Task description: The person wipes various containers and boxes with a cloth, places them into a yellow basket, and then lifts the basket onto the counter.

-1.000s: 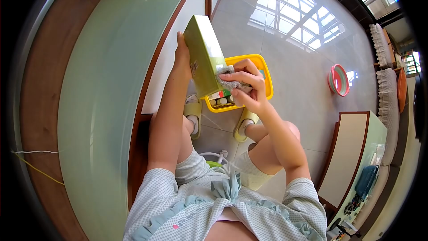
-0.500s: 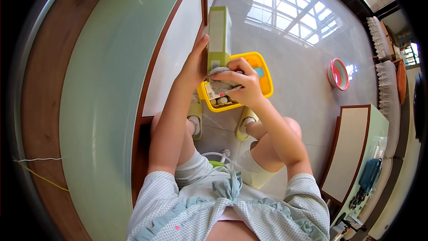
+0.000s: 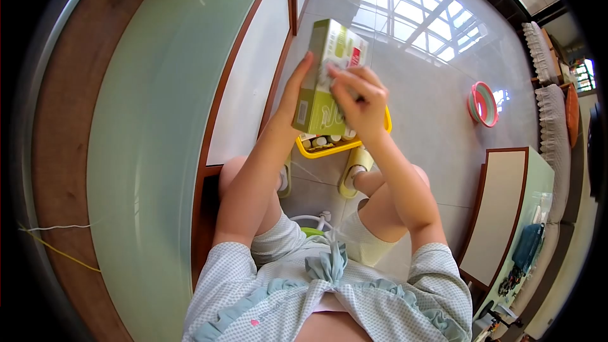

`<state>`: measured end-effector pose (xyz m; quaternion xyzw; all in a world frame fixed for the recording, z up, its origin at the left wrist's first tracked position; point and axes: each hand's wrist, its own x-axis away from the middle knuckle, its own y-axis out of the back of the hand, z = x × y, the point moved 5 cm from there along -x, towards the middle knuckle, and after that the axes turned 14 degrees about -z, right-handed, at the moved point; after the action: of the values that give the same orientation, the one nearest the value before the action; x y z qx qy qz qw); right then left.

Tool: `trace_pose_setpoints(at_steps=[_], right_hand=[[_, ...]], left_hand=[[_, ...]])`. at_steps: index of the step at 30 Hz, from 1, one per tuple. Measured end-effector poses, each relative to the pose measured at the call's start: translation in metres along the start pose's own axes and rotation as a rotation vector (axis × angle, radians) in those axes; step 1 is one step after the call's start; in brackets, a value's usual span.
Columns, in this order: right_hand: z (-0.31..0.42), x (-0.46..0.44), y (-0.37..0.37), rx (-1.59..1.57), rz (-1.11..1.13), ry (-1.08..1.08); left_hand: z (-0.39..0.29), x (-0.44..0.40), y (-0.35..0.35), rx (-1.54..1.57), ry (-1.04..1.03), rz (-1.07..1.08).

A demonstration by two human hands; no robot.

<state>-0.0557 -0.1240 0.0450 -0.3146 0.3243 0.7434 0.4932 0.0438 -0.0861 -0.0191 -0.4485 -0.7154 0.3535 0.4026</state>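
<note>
A green and white box [image 3: 321, 111] is held up in front of me, tilted, with its printed face turned to the right. My left hand [image 3: 296, 88] grips it along its left side. My right hand [image 3: 361, 98] is at the printed face, fingers bent around a grey cloth [image 3: 334, 69] that is blurred and mostly hidden. Below and behind the box stands a yellow bin [image 3: 342, 147] on the floor, partly covered by the box and my right hand. Small bottles or jars with light caps [image 3: 319, 142] show inside the bin.
A long glass-topped cabinet [image 3: 164, 107] runs along my left. On the grey tiled floor [image 3: 418, 107] a pink and green basin [image 3: 484, 104] stands at the right. A low cabinet [image 3: 497, 215] is nearer on the right, beside a sofa [image 3: 552, 152]. My slippered feet are below the bin.
The box has turned so its printed face shows, and it sits farther right than at first. My right hand has moved up from the box's lower end onto that face with the cloth.
</note>
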Motion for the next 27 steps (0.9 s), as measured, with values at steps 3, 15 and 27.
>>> trace_pose_setpoints(at_steps=[3, 15, 27], right_hand=[[0.007, 0.019, -0.009, -0.113, 0.123, 0.100], [0.009, -0.004, 0.005, 0.042, -0.090, 0.091], [-0.012, -0.012, 0.017, 0.013, -0.455, -0.255]], left_hand=[[-0.006, -0.003, 0.009, 0.013, -0.074, -0.017], [0.013, 0.001, 0.000, 0.100, 0.131, 0.152], [0.025, 0.015, 0.001, -0.323, 0.026, -0.247]])
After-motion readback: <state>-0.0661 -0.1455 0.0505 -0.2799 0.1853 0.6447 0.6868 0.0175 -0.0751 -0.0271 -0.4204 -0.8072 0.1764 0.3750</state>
